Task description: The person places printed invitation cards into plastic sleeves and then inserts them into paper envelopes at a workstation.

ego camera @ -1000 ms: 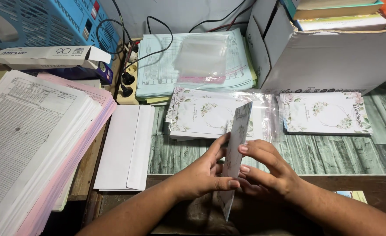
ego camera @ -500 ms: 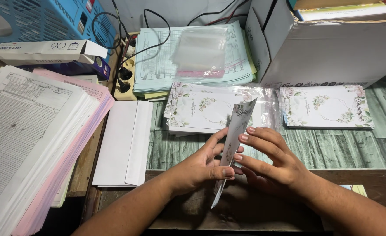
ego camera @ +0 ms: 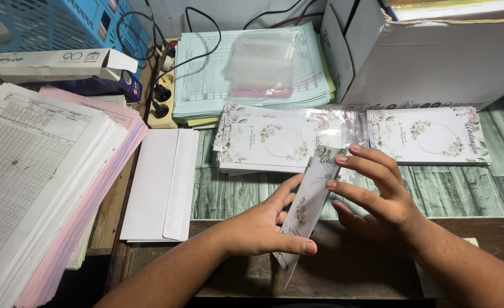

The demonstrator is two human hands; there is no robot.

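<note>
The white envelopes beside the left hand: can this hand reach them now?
Probably not at once: the left hand holds the floral card. The white envelopes lie close, nothing between.

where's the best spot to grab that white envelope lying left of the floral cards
Probably the white envelope by its long right edge, coming from the right over the bare desk. It lies flat, and its left side sits close to the paper stack.

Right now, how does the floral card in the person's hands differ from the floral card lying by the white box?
The held floral card stands on edge, tilted, pinched by the left hand with the right hand beside it; the flat floral card lies face up on the green table, untouched. The held one shows only a narrow sliver; the flat one shows its whole face. Both carry the same flower wreath print.
</note>
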